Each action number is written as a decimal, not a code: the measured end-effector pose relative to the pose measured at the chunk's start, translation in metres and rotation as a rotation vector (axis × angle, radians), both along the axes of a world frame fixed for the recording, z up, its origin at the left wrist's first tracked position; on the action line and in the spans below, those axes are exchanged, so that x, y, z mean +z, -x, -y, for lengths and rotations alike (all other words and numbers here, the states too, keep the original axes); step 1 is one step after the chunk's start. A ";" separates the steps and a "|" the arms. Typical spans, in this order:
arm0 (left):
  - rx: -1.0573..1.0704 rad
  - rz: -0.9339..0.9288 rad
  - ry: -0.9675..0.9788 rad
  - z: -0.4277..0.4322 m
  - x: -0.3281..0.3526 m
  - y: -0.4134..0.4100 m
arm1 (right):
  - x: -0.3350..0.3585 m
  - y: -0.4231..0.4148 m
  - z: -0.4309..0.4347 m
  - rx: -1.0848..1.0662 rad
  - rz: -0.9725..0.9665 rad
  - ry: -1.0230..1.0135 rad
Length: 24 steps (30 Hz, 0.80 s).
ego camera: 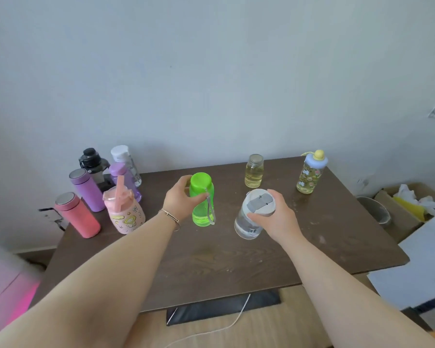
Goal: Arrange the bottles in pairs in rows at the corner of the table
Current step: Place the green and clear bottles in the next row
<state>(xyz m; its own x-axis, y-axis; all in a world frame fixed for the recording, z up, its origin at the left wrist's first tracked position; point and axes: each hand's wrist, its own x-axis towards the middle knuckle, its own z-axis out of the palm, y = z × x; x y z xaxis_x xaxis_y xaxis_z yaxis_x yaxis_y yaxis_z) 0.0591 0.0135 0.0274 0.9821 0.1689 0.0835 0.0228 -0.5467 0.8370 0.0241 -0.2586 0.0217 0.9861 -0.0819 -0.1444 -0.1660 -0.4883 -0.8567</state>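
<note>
This looks like a room at home, where I stand at a dark wooden table (211, 259) pushed against a plain pale wall (211, 71). Wood-look flooring (274, 320) runs underneath, with a white cable (226, 327) trailing across it. To my right a cardboard box (399, 217) holds crumpled bags (household clutter), beside a metal bucket (377, 209).

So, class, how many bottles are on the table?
10. Six cluster at the far-left corner; the left hand holds a green one, the right hand a clear one; two stand far right.
</note>
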 end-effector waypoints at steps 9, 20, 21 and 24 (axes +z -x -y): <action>0.081 -0.018 0.017 -0.077 -0.016 0.045 | -0.008 0.009 -0.083 0.081 -0.028 0.033; 0.111 -0.074 0.058 -0.205 -0.046 0.094 | -0.024 0.030 -0.212 0.135 -0.067 0.045; 0.124 -0.075 0.049 -0.216 -0.047 0.098 | -0.025 0.031 -0.223 0.146 -0.068 0.048; 0.149 -0.081 0.039 -0.249 -0.047 0.111 | -0.028 0.035 -0.258 0.179 -0.073 0.064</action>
<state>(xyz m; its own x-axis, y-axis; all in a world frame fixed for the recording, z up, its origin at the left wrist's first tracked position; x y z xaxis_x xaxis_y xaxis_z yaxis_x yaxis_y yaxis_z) -0.0517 0.2625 -0.0199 0.9491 0.3148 -0.0045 0.1697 -0.4997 0.8494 -0.0114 -0.0010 -0.0062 0.9727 0.0826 -0.2166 -0.1325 -0.5687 -0.8118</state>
